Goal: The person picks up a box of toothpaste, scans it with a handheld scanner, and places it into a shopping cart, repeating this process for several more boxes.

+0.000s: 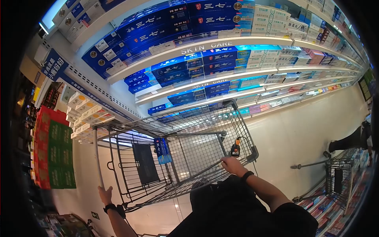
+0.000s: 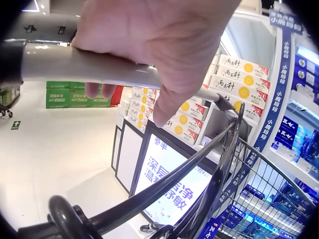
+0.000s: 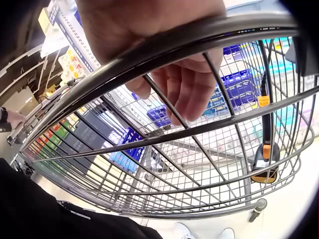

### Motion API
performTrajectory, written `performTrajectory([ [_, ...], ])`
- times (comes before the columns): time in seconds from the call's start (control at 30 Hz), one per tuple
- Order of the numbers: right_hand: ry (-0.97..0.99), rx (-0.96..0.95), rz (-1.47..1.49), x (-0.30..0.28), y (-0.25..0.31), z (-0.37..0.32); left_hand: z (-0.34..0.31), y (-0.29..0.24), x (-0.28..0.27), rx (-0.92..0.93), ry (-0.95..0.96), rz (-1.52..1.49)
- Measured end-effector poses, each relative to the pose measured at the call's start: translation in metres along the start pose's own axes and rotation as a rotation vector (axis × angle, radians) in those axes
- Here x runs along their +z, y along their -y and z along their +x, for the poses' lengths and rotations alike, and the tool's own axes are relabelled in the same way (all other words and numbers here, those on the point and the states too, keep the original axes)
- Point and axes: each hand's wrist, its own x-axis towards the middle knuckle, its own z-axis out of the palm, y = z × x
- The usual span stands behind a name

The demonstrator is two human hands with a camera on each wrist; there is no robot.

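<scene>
A wire shopping cart (image 1: 197,158) stands in front of the person, alongside a shelf. The left hand (image 1: 105,195) holds the cart's pale handle bar (image 1: 96,158); in the left wrist view its fingers and thumb wrap over the bar. On the cart's near side, the right hand (image 1: 233,166) grips the dark top rim (image 3: 164,47), its fingers (image 3: 192,97) curled over and hanging on the inner side. A blue box (image 1: 162,150) stands in the cart beside the dark seat panel (image 1: 145,163). At the cart's front end hangs a black and orange handheld device (image 1: 235,148).
Shelves of blue boxes (image 1: 158,29) run along the far side of the cart. White boxes (image 1: 87,114) are stacked at the aisle end, near a red and green display (image 1: 55,152). Another cart (image 1: 338,177) and a dark-clothed person (image 1: 355,138) are at the right.
</scene>
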Motion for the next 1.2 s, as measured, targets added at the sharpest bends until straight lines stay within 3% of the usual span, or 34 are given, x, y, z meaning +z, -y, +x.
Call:
performTrajectory([
  [0.6, -0.106, 0.019, 0.007, -0.041, -0.036, -0.019, -0.065, -0.05, -0.006, -0.028, 0.023, 0.094],
  [0.8, -0.144, 0.039, -0.033, -0.06, -0.04, -0.029, -0.082, -0.058, -0.003, 0.066, -0.033, 0.089],
  [0.9, -0.161, 0.041, -0.03, -0.066, -0.042, -0.033, -0.086, -0.068, -0.015, 0.057, 0.077, 0.023],
  [1.03, -0.184, 0.058, -0.053, -0.074, -0.045, -0.037, -0.07, -0.052, -0.004, 0.232, 0.037, -0.085],
  [1.13, -0.21, 0.043, -0.058, -0.075, -0.054, -0.038, -0.074, -0.064, -0.01, 0.161, 0.195, -0.436],
  [1.2, -0.224, 0.027, -0.053, -0.077, -0.06, -0.04, -0.075, -0.07, -0.008, 0.115, 0.24, -0.517],
])
